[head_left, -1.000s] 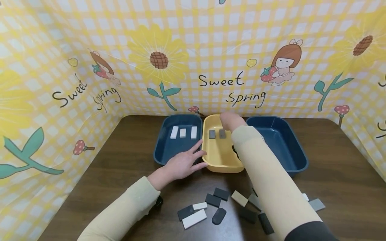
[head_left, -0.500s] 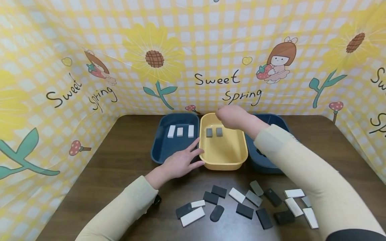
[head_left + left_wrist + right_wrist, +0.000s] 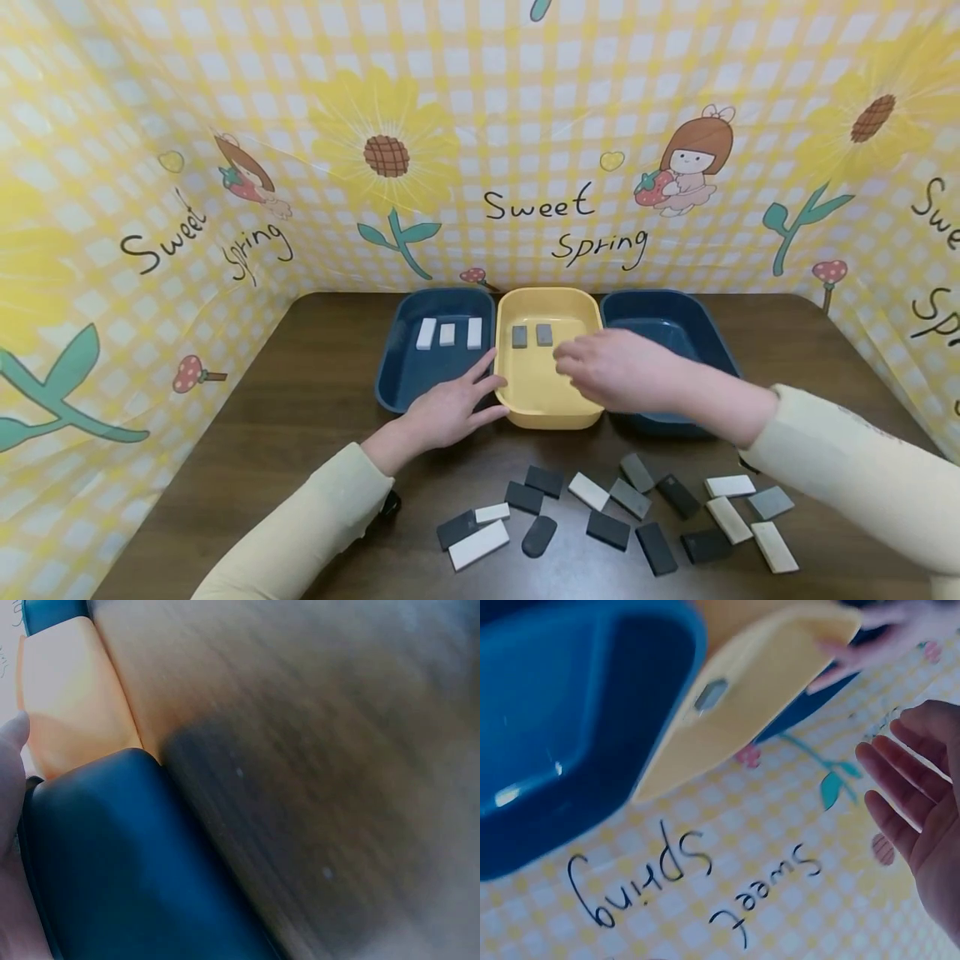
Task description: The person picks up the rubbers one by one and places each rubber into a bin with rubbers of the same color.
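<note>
Since half a second ago, the right hand point(image 3: 618, 371) has come down and back toward the person, from the far end of the yellow tray point(image 3: 540, 383) to where that tray meets the right blue tray point(image 3: 678, 321). Closest on the brown table point(image 3: 285, 392), flat little blocks lie scattered. On the left, a long white block point(image 3: 478, 544) touches a black block point(image 3: 456, 530), and a short white block point(image 3: 492, 512) lies against them. Beside these is a dark round-ended block point(image 3: 539, 536). More black, white and gray blocks lie to the right, like the gray block point(image 3: 771, 502) near the right sleeve point(image 3: 847, 475). A bit farther, the left hand point(image 3: 448, 410) has its fingers spread wide, with the tips at the yellow tray's left edge. The right hand hangs over the trays, its fingers loosely bent and its palm bare in the right wrist view. Farther in, two small gray pieces point(image 3: 543, 335) sit side by side in the yellow tray. Three white pieces point(image 3: 447, 334) stand in a row in the left blue tray point(image 3: 423, 379). Behind everything hangs a yellow checked cloth point(image 3: 517, 125) with big sunflowers and the words "Sweet Spring".
</note>
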`<action>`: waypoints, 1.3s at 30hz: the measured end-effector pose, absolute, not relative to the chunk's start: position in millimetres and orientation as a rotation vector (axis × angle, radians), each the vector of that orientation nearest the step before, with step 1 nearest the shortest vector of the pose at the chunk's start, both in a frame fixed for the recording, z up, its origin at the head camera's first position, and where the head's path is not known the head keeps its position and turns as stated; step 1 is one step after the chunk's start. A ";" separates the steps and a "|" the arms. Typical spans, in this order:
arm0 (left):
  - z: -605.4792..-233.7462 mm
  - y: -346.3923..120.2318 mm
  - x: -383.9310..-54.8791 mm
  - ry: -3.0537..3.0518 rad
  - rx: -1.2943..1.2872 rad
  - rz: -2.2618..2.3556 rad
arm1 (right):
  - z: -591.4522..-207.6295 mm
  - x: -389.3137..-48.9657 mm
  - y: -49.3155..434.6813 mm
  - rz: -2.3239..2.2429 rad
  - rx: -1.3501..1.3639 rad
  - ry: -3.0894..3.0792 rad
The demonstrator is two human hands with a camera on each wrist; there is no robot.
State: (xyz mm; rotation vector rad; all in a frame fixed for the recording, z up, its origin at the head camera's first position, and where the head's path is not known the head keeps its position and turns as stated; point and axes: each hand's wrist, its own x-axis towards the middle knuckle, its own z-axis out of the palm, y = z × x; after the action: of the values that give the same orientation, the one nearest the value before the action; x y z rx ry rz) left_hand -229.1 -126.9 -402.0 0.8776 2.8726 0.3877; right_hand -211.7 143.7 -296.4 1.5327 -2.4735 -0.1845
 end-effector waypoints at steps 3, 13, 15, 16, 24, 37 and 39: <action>-402.7 -126.5 -228.5 2.874 0.876 0.387 | -306.5 -188.1 150.1 -0.180 1.606 -2.428; -403.4 -127.5 -227.7 2.878 0.899 0.395 | -365.1 -147.0 163.2 -0.092 1.810 -2.464; -403.9 -127.5 -227.3 2.876 0.896 0.394 | -374.6 -146.0 165.2 -0.065 1.800 -2.534; -404.0 -127.5 -227.0 2.877 0.890 0.394 | -378.9 -146.1 165.8 -0.049 1.792 -2.559; -401.5 -127.8 -226.4 2.885 0.886 0.383 | -395.8 -148.2 169.3 0.040 1.769 -2.697; -402.3 -129.2 -227.3 2.882 0.913 0.402 | -403.3 -153.1 170.1 0.077 1.767 -2.687; -402.3 -129.1 -227.3 2.883 0.913 0.399 | -403.4 -154.2 169.4 0.088 1.766 -2.693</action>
State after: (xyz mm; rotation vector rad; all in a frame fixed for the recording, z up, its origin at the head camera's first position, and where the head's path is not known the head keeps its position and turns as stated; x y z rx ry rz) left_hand -227.3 -129.1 -402.3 0.9127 2.8831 0.3993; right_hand -154.2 169.4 -403.4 1.7662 -2.6933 0.0877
